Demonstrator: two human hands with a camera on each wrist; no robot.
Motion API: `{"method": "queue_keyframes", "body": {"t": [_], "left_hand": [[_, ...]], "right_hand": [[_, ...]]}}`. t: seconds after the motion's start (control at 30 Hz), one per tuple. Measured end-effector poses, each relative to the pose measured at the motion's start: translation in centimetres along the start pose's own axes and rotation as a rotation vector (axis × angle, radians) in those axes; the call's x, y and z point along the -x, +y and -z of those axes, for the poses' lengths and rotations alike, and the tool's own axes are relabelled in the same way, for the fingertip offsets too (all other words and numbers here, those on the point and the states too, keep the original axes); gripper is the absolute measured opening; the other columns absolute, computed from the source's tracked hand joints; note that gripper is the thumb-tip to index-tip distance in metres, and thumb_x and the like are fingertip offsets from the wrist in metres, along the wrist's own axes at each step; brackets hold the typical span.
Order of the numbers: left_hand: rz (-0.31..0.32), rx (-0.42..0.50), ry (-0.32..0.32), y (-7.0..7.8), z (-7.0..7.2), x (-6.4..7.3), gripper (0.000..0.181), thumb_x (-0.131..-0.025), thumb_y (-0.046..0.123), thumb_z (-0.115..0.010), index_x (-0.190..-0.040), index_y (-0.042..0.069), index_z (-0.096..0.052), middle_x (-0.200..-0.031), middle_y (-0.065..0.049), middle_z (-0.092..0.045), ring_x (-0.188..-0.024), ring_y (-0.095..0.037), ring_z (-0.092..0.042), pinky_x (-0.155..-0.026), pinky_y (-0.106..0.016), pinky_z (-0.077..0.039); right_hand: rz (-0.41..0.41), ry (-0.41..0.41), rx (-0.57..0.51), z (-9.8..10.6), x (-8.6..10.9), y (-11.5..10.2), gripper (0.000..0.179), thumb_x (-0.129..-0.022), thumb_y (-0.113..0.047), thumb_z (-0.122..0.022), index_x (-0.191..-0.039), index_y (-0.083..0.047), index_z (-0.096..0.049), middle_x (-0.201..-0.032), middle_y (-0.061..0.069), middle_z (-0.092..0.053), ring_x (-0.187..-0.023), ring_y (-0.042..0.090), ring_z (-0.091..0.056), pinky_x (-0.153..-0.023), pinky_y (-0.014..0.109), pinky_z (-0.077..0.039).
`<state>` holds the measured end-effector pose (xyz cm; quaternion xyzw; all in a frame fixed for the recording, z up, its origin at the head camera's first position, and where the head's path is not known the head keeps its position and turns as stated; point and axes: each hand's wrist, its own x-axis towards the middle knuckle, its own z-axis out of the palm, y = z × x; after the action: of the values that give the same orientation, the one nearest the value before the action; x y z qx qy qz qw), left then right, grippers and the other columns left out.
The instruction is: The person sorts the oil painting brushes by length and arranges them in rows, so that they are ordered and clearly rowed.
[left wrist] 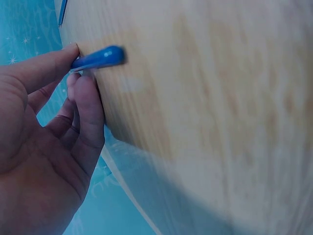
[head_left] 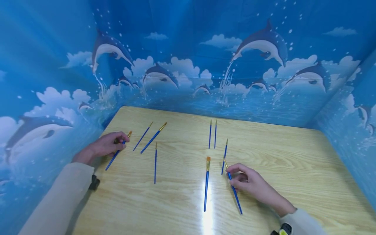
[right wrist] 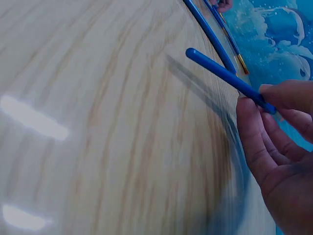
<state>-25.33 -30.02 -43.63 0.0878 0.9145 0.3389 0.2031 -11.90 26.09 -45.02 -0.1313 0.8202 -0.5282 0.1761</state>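
Brushes (head_left: pixel 206 187): nine, blue handles, gold ferrules. Backdrop (head_left: pixel 188 36): blue, dolphin print, round back and sides. Table (head_left: pixel 293 163): wood grain, seven brushes flat on it, other two in hand. Sleeves (head_left: pixel 63 195): pale. Left hand (head_left: pixel 107 144): at table's left edge, fingers narrow, pinches left-hand brush (head_left: pixel 112 160) toward its bristle end, bristles pointing away from person. Right hand (head_left: pixel 248 181): right of centre, thumb and fingers pinch right-hand brush (head_left: pixel 235 193); handle end raised, shadow apart from it in right wrist view. Bristle end overlaps a crossed brush (head_left: pixel 225 151) in head view; can't tell if touching. Flat brush: left of right hand, orange bristles. Slanted brush (head_left: pixel 150 142): right of left hand, thin brush (head_left: pixel 141 138) between. Straight brush (head_left: pixel 155 166): nearer person. Parallel pair (head_left: pixel 210 135): far side, just apart. Wrist units (head_left: pixel 94 182): black, one per cuff.
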Motion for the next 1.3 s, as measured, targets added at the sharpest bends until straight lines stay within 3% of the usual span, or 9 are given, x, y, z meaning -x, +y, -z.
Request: {"method": "queue_keyframes", "body": {"t": [0.17, 0.37, 0.63, 0.93, 1.3], "left_hand": [[0.000, 0.005, 0.000, 0.1, 0.0, 0.1, 0.028, -0.111, 0.013, -0.062, -0.136, 0.003, -0.059, -0.119, -0.015, -0.054, -0.095, -0.025, -0.056, -0.067, -0.036, -0.055], [-0.001, 0.013, -0.001, 0.2, 0.0, 0.2, 0.027, -0.111, 0.014, -0.062, -0.136, 0.004, -0.058, -0.120, -0.015, -0.054, -0.095, -0.025, -0.055, -0.067, -0.037, -0.055], [0.011, -0.005, 0.002, 0.3, 0.0, 0.0, 0.027, -0.110, 0.013, -0.062, -0.135, 0.004, -0.059, -0.118, -0.014, -0.053, -0.095, -0.025, -0.055, -0.067, -0.036, -0.055], [0.020, 0.002, -0.003, 0.0, 0.0, -0.1, 0.027, -0.111, 0.014, -0.062, -0.135, 0.005, -0.059, -0.118, -0.014, -0.054, -0.094, -0.024, -0.055, -0.067, -0.036, -0.056], [0.005, 0.000, 0.000, -0.1, 0.0, -0.1, 0.027, -0.111, 0.015, -0.062, -0.135, 0.004, -0.059, -0.119, -0.015, -0.054, -0.095, -0.025, -0.056, -0.067, -0.037, -0.055]], "right_hand": [[0.015, 0.001, -0.065, -1.6, -0.8, -0.5, 0.042, -0.103, -0.003, -0.071, -0.142, 0.004, -0.057, -0.134, 0.031, -0.060, -0.088, 0.014, -0.073, -0.072, 0.033, -0.065], [-0.037, 0.065, -0.069, -3.5, -1.3, -1.4, 0.046, -0.098, 0.000, -0.076, -0.141, 0.003, -0.059, -0.128, 0.026, -0.061, -0.082, 0.017, -0.073, -0.072, 0.033, -0.066], [-0.083, 0.155, -0.002, -5.0, -1.8, -2.2, 0.046, -0.093, 0.002, -0.081, -0.136, 0.000, -0.065, -0.126, 0.021, -0.063, -0.077, 0.019, -0.073, -0.068, 0.031, -0.065], [-0.157, 0.202, 0.060, -5.9, -2.3, -3.4, 0.042, -0.090, 0.007, -0.081, -0.129, -0.003, -0.070, -0.124, 0.016, -0.063, -0.074, 0.020, -0.070, -0.064, 0.029, -0.065], [-0.194, 0.186, 0.169, -6.1, -2.8, -4.0, 0.033, -0.088, 0.003, -0.083, -0.119, -0.005, -0.074, -0.104, 0.010, -0.062, -0.062, 0.017, -0.068, -0.055, 0.028, -0.061]]}}
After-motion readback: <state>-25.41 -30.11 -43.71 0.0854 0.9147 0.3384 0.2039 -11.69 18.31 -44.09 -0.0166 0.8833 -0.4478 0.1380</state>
